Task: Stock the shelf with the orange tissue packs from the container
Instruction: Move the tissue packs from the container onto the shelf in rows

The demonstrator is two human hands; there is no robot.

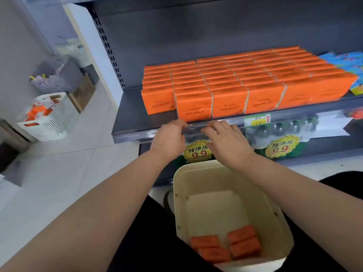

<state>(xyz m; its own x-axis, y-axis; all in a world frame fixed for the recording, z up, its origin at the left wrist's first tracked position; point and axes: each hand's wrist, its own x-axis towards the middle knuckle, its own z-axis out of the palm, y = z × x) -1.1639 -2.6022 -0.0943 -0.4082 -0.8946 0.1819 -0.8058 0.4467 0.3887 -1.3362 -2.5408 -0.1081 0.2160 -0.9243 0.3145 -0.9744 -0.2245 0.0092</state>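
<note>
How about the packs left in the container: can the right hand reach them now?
Probably yes: the open container sits just below the right hand, which looks empty, and the packs lie uncovered inside.

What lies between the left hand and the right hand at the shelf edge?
Head view: the shelf's front rail runs between the fingertips, and lower down a yellow 9.9 price sign shows between the left hand and the right hand.

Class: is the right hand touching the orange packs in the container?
Apart. Head view: right hand at the shelf edge, orange packs far below, inside the container.
</note>
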